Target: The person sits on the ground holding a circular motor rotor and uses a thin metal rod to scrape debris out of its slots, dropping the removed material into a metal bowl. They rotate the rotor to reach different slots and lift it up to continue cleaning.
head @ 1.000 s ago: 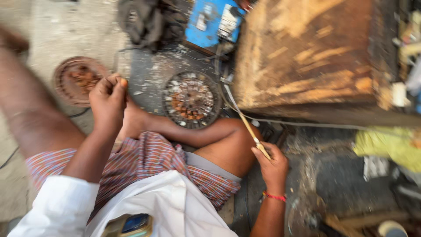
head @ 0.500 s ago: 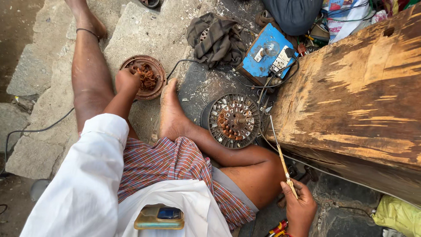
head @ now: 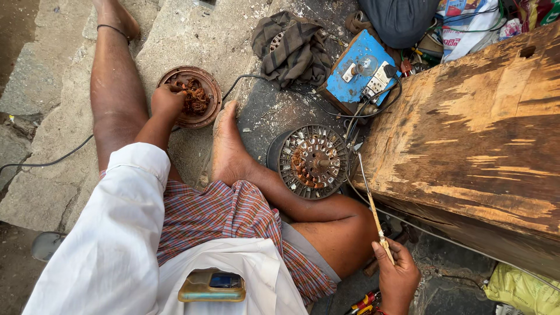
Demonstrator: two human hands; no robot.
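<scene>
The left hand (head: 167, 100) is closed, fingers curled into the tangle of copper wire (head: 195, 96) that lies in a round rusty motor cover (head: 205, 118) on the concrete floor (head: 192, 35). The right hand (head: 396, 274) grips the wooden handle of a thin scraper tool (head: 369, 198); its long axis runs up and slightly left from the fist, the metal tip ending just beside the rim of the round fan stator (head: 315, 161). The stator lies flat between the person's bent leg and a big worn wooden block (head: 466, 134), so the right hand is the nearer one. Beyond sit a blue switch board (head: 353, 81) with cables, and a striped grey cloth (head: 291, 49)
</scene>
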